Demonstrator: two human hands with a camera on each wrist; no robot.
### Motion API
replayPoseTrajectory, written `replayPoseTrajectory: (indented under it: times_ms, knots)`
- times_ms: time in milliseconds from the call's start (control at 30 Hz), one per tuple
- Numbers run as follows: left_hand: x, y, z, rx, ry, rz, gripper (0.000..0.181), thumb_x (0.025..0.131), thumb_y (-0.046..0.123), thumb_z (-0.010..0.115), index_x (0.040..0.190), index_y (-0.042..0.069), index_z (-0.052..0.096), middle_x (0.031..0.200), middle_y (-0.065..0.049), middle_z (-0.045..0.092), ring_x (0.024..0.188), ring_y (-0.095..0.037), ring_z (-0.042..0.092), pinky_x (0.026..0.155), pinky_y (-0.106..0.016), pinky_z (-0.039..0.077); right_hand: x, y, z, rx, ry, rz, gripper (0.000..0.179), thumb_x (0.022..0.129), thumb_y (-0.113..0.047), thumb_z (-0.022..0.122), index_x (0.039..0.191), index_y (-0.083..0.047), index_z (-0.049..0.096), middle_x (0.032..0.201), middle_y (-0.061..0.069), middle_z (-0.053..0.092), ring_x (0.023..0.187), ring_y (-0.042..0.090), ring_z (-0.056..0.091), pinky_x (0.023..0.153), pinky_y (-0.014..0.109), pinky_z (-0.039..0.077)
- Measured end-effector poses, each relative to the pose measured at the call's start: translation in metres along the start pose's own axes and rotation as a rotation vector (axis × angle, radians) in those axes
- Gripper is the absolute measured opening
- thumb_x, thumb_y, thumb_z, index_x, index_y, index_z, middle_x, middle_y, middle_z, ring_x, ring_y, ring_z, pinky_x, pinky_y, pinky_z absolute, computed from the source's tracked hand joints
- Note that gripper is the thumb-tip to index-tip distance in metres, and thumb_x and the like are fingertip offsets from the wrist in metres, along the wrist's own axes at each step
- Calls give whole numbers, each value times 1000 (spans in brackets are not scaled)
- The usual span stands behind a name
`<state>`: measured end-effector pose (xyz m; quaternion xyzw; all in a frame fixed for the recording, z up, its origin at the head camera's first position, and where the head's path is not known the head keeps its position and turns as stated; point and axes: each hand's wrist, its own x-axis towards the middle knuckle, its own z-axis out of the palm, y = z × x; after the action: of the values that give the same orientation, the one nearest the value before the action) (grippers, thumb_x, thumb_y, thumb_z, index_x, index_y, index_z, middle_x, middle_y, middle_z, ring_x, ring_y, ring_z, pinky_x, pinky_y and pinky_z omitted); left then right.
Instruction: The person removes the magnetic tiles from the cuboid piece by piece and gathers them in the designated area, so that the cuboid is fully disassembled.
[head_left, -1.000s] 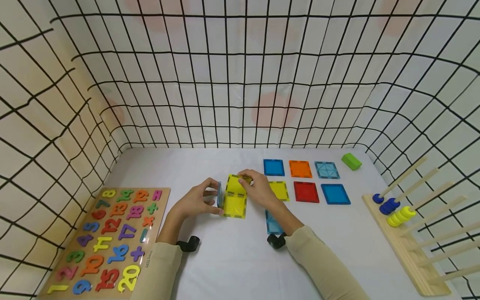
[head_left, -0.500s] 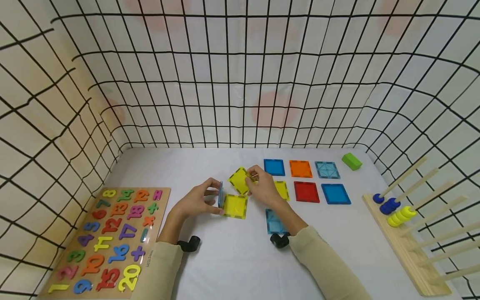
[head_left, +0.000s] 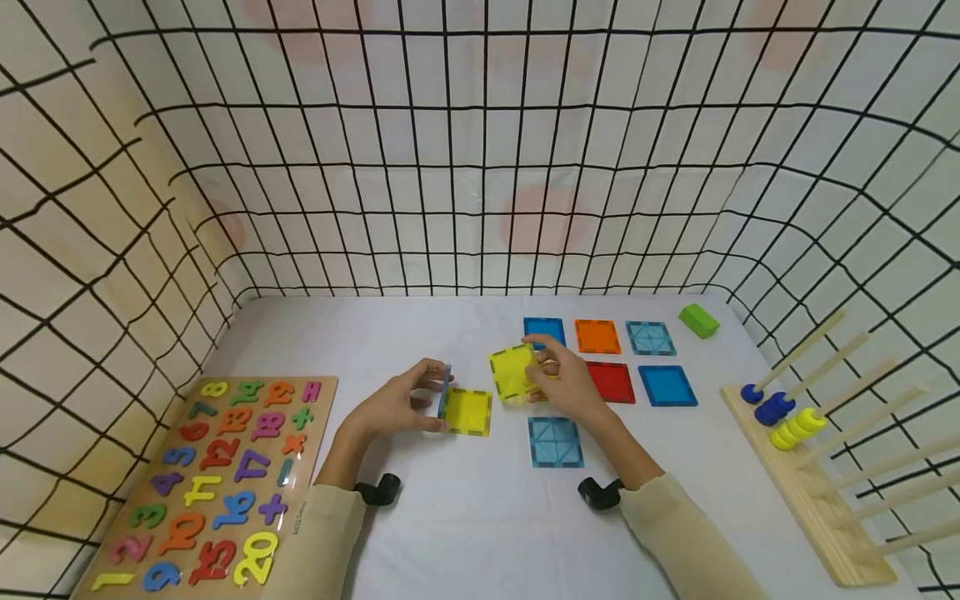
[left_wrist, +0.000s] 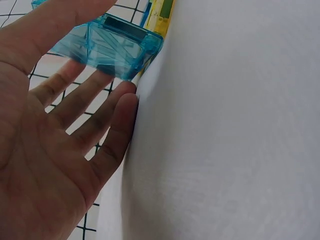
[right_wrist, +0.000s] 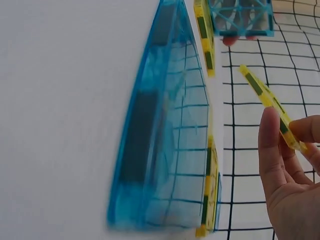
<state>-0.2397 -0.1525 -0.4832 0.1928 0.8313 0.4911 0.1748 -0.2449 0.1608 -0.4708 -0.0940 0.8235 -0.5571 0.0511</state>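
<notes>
My left hand holds a light blue magnetic tile on edge, between thumb and fingers. In the left wrist view that tile spans the hand's gap. A yellow magnetic tile lies flat against its right side. Further right, my right hand pinches another yellow magnetic tile, tilted and lifted off the table, as the right wrist view shows. Nearer me a second light blue tile lies flat. A third yellow tile is mostly hidden behind the right hand.
Several flat tiles lie at right: blue, orange, light blue, red and blue. A green block sits behind them. A number board is at left, a wooden peg stand at right. Black mesh surrounds the table.
My right hand has pulled the yellow tile away from the flat yellow one, lifting it and carrying it right. My left hand keeps the light blue tile upright, nearly still.
</notes>
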Motion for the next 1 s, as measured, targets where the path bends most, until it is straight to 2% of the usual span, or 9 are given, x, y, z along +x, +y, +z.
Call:
replayPoseTrajectory:
  times_ms: [133,233,433,667,867,1000]
  knots:
    - [-1,1,0,20,21,7,86,75,17,93,146,12,45,148,-8,55,134,-29,55,108,-45,52,-9,3,-13,-43,32,-10,47,100,-14,68,144,-21,55,119,16,64,102,30,70,71,34,64]
    - [-1,0,0,16,36,6,84,77,19,92,146,12,44,148,-8,54,134,-30,55,107,-45,53,-17,3,-24,-95,53,-6,46,98,-17,70,142,-22,57,118,15,69,105,30,69,75,30,64]
    - [0,-1,0,-5,48,-13,85,77,19,92,147,13,42,148,-9,54,135,-31,54,106,-46,54,-36,7,-44,-135,86,26,44,97,-21,73,138,-25,60,111,12,72,92,25,69,75,26,62]
    - [0,-1,0,-8,51,-48,87,77,19,92,148,15,42,149,-7,54,136,-28,54,107,-43,53,-57,18,-69,-73,67,16,45,95,-17,75,138,-15,62,103,16,70,79,24,70,70,29,63]
    - [0,-2,0,-17,52,-69,88,76,19,93,148,16,42,150,-5,54,136,-28,54,107,-40,54,-77,28,-90,-106,71,67,47,96,-21,76,139,-13,60,102,17,68,77,20,71,70,27,62]
    - [0,-3,0,-18,63,-80,88,75,19,94,147,18,42,146,-8,57,131,-29,58,106,-41,54,-87,35,-102,-136,75,92,48,96,-21,75,140,-11,59,101,18,68,78,19,71,70,26,62]
